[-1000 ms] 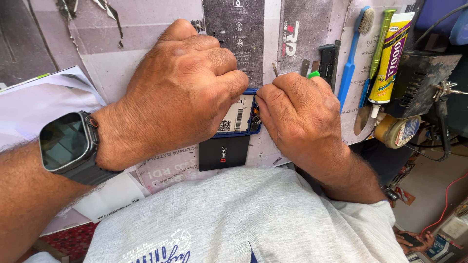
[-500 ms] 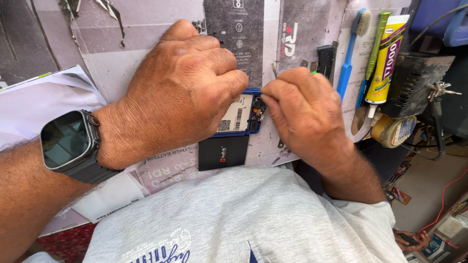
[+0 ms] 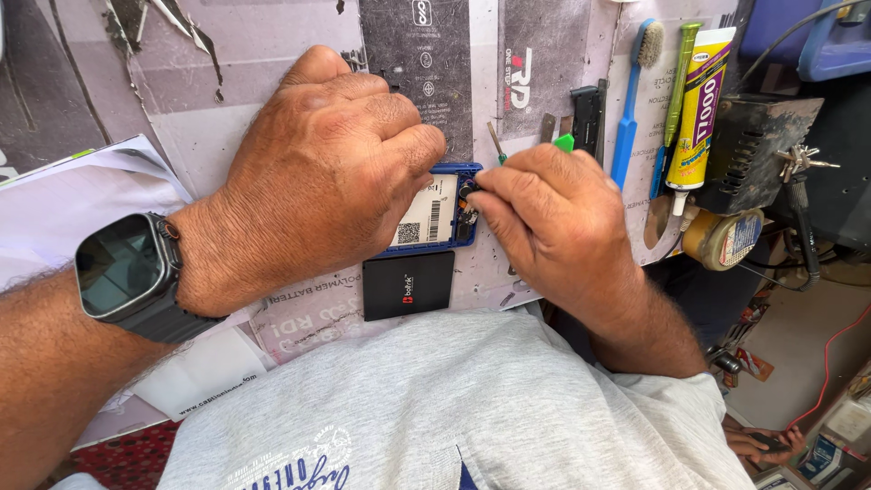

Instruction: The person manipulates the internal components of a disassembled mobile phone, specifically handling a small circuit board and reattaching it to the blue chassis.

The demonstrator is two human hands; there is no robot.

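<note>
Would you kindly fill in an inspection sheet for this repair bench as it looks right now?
Surface: grey printed cardboard sheet, torn at top.
Job's things: opened blue-framed phone with its battery exposed; green plastic pry tool.
Clutter: flat black rectangular pad, blue toothbrush, yellow glue tube, tape roll.
Hands: left hand presses down on the phone; right hand pinches at the phone's edge, with the pry tool sticking out above its fingers.
Cables: red wire at right.
Surroundings: another person's hand at the lower right.
</note>
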